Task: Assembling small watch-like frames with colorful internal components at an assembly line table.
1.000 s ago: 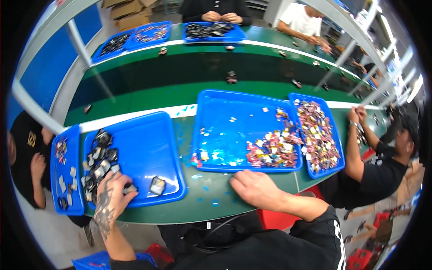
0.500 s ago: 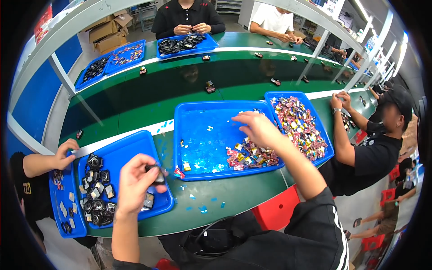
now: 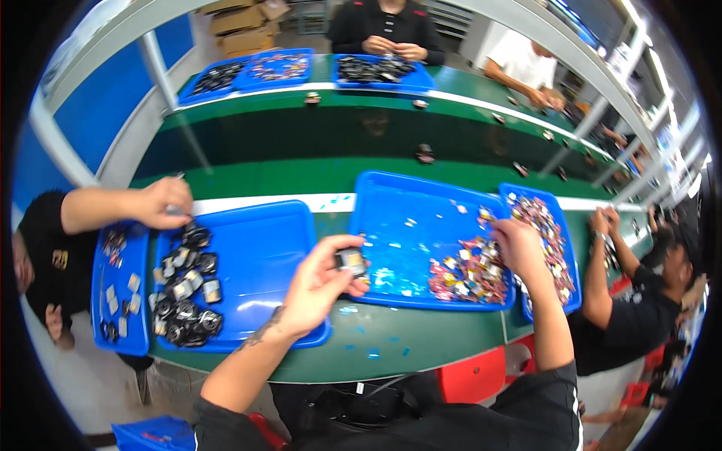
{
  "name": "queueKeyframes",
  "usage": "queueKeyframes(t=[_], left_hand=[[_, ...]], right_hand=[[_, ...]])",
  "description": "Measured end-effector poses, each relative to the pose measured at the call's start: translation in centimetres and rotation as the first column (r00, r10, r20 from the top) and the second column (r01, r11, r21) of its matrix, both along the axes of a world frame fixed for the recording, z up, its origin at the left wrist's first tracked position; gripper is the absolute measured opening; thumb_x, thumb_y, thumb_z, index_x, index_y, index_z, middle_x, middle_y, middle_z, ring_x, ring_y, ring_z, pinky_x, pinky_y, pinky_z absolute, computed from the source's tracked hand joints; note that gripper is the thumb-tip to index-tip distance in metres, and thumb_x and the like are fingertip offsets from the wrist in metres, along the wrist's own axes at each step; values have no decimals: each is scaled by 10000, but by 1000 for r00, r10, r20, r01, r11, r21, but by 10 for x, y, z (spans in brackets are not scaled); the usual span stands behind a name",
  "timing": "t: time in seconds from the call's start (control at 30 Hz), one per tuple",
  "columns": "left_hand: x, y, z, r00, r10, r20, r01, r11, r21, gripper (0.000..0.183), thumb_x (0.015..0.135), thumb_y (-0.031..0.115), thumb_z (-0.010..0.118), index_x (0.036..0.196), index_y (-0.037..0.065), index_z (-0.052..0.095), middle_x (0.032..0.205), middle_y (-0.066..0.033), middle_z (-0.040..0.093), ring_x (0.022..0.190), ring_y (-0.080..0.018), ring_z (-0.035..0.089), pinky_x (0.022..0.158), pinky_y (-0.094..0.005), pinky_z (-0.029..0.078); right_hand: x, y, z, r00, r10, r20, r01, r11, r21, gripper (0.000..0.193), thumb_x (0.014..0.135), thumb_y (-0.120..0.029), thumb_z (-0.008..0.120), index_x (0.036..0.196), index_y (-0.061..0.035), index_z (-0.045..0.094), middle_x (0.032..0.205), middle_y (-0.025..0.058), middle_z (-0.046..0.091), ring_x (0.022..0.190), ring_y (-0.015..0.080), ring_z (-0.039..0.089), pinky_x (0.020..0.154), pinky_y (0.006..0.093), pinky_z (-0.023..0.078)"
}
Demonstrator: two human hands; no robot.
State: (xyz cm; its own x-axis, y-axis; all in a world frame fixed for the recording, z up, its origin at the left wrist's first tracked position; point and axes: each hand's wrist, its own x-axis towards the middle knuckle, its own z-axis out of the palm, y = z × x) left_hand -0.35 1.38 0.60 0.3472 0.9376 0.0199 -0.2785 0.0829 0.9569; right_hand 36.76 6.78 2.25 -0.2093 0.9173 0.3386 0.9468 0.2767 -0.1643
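My left hand (image 3: 320,282) is closed round a small black housing with a pale square face (image 3: 352,261), held up at the left edge of the middle blue tray (image 3: 398,301). Inside that tray lies a heap of small pink, yellow and silver parts (image 3: 470,274), mostly to the right. My right hand (image 3: 520,244) is over the tray's right end, beside the heap, its fingers drawn together and pointing down. Whether a part is between those fingertips is too small to tell.
Left of me, a blue tray (image 3: 259,304) holds black housings (image 3: 188,319); a co-worker's hand (image 3: 165,204) is above its far corner. Another blue tray (image 3: 553,225) of small parts stands at right. Across the green belt (image 3: 301,167), people work beside more trays.
The view has shifted, so the trays sit farther right. My left hand has moved toward the middle tray with the housing. My right hand, formerly spread above the tray, has closed its fingers near the heap.
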Motion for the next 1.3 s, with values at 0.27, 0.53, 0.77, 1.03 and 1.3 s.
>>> queueKeyframes(t=[0.27,0.53,0.77,1.03,1.3], left_hand=[[-2,-9,1,912,173,-372,-50,947,319,288,804,166,754,1083,126,700,1062,-39,507,750,-85,476,688,-229,452],[4,-16,6,911,211,-354,-104,948,300,142,798,107,749,918,35,725,993,-77,568,752,-116,560,636,-244,463],[4,-14,2,844,324,-428,-123,893,433,150,764,45,743,914,33,740,1007,-147,610,888,-224,606,735,-319,499],[13,-17,0,792,424,-439,-145,829,540,106,727,-6,715,826,-23,681,917,-137,569,770,-213,582,676,-284,455],[21,-9,-1,868,335,-367,-127,864,488,131,772,80,768,888,35,725,957,-76,599,729,-106,571,589,-217,443]], right_hand=[[-143,-40,30,735,398,-549,-444,894,53,86,791,13,705,875,-1,693,829,117,692,728,220,672,649,308,529],[-174,-49,12,352,129,-927,-585,804,-110,146,824,13,696,969,2,685,870,69,654,768,123,624,653,236,518],[-170,-45,-5,265,-207,-942,-694,637,-335,188,903,-230,670,945,-47,683,842,0,640,739,55,572,589,205,474],[-169,-31,-21,113,-367,-924,-826,482,-292,207,907,-269,669,868,-66,677,697,-31,584,591,23,492,504,162,385],[-157,-29,5,367,-159,-917,-595,717,-363,176,942,-169,585,857,-21,627,694,-7,565,632,109,546,562,273,449]])
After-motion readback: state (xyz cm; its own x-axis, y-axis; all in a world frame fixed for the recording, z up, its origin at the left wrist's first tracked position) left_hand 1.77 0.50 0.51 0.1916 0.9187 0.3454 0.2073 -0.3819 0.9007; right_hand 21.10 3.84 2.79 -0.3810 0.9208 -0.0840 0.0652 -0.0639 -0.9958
